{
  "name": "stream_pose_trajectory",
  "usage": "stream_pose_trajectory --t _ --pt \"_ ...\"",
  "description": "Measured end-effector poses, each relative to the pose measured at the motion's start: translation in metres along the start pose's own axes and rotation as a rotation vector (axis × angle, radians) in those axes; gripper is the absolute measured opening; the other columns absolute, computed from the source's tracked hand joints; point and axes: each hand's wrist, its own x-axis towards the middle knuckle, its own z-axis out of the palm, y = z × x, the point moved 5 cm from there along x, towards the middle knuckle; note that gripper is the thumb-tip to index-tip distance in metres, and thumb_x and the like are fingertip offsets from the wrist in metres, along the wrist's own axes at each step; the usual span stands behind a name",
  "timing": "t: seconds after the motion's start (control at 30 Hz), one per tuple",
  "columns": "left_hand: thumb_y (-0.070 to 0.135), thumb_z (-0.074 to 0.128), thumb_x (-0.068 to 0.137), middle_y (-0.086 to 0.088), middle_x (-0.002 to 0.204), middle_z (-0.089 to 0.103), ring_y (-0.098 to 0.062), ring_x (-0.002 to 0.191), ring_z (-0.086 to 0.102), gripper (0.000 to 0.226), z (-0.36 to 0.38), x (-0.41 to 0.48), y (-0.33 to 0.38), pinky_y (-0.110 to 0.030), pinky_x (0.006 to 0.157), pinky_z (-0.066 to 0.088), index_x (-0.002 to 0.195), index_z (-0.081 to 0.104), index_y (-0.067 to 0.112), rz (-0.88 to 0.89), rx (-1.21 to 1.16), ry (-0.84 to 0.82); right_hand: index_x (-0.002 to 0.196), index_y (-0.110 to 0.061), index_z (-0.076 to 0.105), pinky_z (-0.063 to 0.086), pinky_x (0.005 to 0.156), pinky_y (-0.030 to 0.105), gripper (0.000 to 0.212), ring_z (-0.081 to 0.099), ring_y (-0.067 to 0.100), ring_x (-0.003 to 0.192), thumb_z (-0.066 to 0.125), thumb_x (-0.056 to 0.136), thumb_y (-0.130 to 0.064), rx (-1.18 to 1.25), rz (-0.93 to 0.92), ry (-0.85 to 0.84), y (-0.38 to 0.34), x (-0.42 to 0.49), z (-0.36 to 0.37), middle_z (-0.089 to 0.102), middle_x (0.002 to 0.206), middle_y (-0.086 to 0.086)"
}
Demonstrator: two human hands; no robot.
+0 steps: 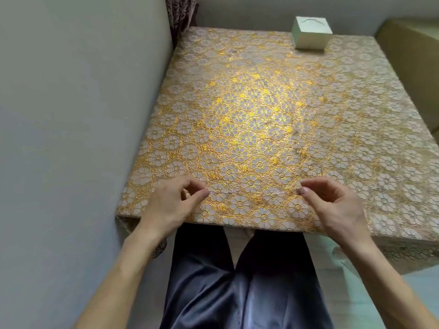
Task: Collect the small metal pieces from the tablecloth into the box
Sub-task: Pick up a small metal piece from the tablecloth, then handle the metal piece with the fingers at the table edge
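Thin, pale, chain-like metal strand [251,192] is stretched almost straight between two bare hands, just over the near edge of the table. The left hand [171,205] pinches one end between thumb and forefinger, its fingertips [202,193] closed on it. The right hand [332,203] pinches the other end the same way, and the remaining fingers of both hands are loosely curled. Whether the metal strand touches the cloth along its middle or hangs just clear of it I cannot tell; it is so fine that it nearly vanishes against the pattern. It looks very light and quite limp, likely to sag, coil or knot once one end is let go. It also looks fine enough to snag on raised embossing or slip from a loose pinch, so a hold on both ends, as now, seems safest, or gathering it into one palm before carrying. Under it lies the gold-and-white, flower-embossed tablecloth [249,115], glossy in the middle, where I can make out no other loose metal pieces with certainty. The small white square cardboard box [310,40] stands at the far edge, well apart from the hands, with a thin dark curved line [311,20] on its top; whether that top is open or lidded I cannot tell. A grey wall [71,115] runs along the left, and dark satin trousers [237,281] show below the table's edge.
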Motion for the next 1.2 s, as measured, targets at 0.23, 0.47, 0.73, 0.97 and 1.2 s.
stream_pose_trajectory --t 0.23,0.47,0.73,0.97,1.2 --pt "0.047 0.065 0.09 0.018 0.094 0.063 -0.01 0.093 0.056 0.017 0.009 -0.011 -0.005 -0.034 0.076 0.051 0.093 0.071 0.031 0.147 0.271 0.06 0.096 -0.03 0.074 0.049 0.067 0.016 0.009 0.065 -0.003 0.078 0.073 0.09 -0.023 -0.345 -0.15 0.024 -0.013 -0.003 0.005 0.071 0.084 -0.021" --pt "0.034 0.073 0.09 0.005 0.098 0.064 -0.019 0.096 0.058 0.012 0.015 -0.022 -0.011 -0.043 0.079 0.053 0.093 0.075 0.023 0.18 0.334 0.144 0.1 -0.023 0.073 0.05 0.077 0.039 0.013 0.06 0.02 0.087 0.07 0.088 -0.018 -0.604 -0.332 -0.04 -0.01 -0.006 0.018 0.074 0.094 -0.008" --pt "0.045 0.059 0.086 0.007 0.106 0.063 -0.019 0.102 0.058 0.026 0.028 -0.017 0.008 -0.041 0.087 0.05 0.101 0.073 0.028 0.158 0.288 0.12 0.102 -0.02 0.074 0.045 0.083 0.034 0.015 0.059 0.025 0.094 0.077 0.087 -0.021 -0.631 -0.482 -0.03 -0.021 -0.01 0.049 0.07 0.096 -0.002" --pt "0.043 0.065 0.085 0.011 0.108 0.063 -0.015 0.104 0.054 0.023 0.049 -0.011 0.016 -0.042 0.086 0.048 0.101 0.074 0.03 0.157 0.288 0.108 0.101 -0.025 0.077 0.05 0.075 0.036 0.02 0.057 0.023 0.088 0.071 0.087 -0.038 -0.567 -0.577 -0.185 -0.032 -0.013 0.101 0.066 0.091 -0.003" --pt "0.042 0.067 0.084 0.011 0.11 0.063 -0.016 0.109 0.056 0.022 0.051 -0.011 0.011 -0.04 0.09 0.047 0.101 0.074 0.031 0.128 0.251 0.117 0.094 -0.024 0.077 0.05 0.068 0.043 0.014 0.056 0.023 0.08 0.07 0.088 -0.035 -0.528 -0.631 -0.173 -0.027 -0.012 0.112 0.062 0.086 0.0"
